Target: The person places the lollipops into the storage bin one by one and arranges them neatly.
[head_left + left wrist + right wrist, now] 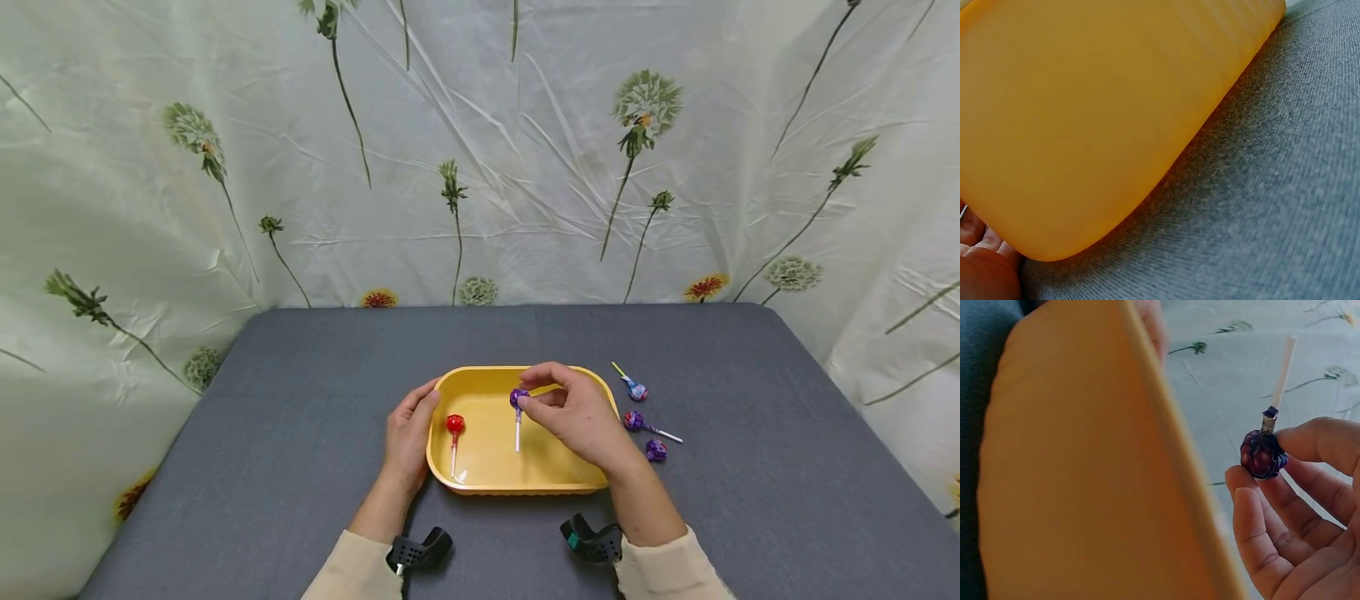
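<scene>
My right hand [583, 417] pinches a purple-wrapped lollipop [517, 399] by its head, above the yellow tray [523, 488]. Its white stick points toward me in the head view and upward in the right wrist view, where thumb and fingertips meet around the wrapped candy [1262, 456]. Against the tray's left end, my left hand [407, 437] holds the side, thumb at the rim and fingers round the far left corner. Inside the tray, at the left, lies a red lollipop [455, 424] with its stick toward me.
Right of the tray lie a blue-wrapped lollipop [637, 390] with a yellow-green stick, a purple lollipop [634, 420] with a white stick, and another purple-wrapped one [656, 451]. A grey cloth [337, 358] covers the table; a flowered curtain [525, 225] hangs behind.
</scene>
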A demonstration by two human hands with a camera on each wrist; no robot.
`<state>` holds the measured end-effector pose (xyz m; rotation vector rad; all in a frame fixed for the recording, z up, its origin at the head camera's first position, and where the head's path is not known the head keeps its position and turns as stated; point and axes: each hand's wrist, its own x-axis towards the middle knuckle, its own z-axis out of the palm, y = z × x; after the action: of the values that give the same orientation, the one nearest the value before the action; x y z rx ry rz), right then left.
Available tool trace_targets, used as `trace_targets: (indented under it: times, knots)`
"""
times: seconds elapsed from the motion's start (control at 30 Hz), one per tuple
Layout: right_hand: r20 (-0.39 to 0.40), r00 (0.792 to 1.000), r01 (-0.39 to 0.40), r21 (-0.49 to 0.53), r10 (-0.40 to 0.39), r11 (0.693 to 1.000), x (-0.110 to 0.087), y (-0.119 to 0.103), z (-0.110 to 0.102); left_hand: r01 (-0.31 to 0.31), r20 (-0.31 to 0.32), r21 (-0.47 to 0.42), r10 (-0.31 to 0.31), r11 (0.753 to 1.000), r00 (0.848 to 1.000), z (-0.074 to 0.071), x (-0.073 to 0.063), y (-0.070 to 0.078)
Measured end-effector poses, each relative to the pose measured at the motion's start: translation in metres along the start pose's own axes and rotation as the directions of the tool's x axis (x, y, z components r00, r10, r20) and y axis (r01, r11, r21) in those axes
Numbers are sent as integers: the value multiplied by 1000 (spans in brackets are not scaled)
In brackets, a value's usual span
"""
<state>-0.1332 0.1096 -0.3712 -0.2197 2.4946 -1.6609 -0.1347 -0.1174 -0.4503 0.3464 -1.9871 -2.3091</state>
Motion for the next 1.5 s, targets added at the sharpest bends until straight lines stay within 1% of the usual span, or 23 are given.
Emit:
trace_targets:
  times: [0.1,0.23,0.4,0.5,0.67,0.77,0.9,1.07,1.2,1.27,1.4,1.5]
  knots:
    - [1,1000,-6,-14,6,1000,2,2,7,9,-2,2,-9,1000,1000,0,0,0]
    - [28,1000,-9,-16,10,1000,4,3,17,21,-5,-9,-21,1000,1000,-1,1,-1]
    - [52,999,10,-36,-8,999,5,2,29,21,-5,-10,-22,1000,1000,0,0,-3]
    - [42,999,17,-76,-14,997,6,0,36,22,0,-1,-22,1000,1000,0,0,-4]
    - [10,1000,-21,-148,23,989,12,-5,46,25,7,7,-25,1000,1000,0,0,-3]
    - [-4,999,-32,-193,32,981,16,-6,51,30,9,9,-30,999,999,-1,2,-2]
    - [-12,999,-34,-274,32,961,19,-5,58,25,20,12,-26,1000,999,-1,3,-1]
    - [-5,1000,-7,-353,6,936,21,-3,65,7,16,0,-7,1000,1000,-1,2,-1]
    - [2,1000,29,-429,-31,903,22,-2,69,5,12,-13,-5,1000,1000,0,2,-1]
    - [15,999,43,-466,-40,884,23,-1,71,9,8,-6,-8,1000,1000,-1,2,-1]
    - [40,999,40,-518,-22,854,24,-1,74,17,8,5,-17,1000,1000,-1,2,-3]
    - [46,999,21,-536,4,844,25,-1,76,14,15,4,-14,1000,1000,-2,3,-4]
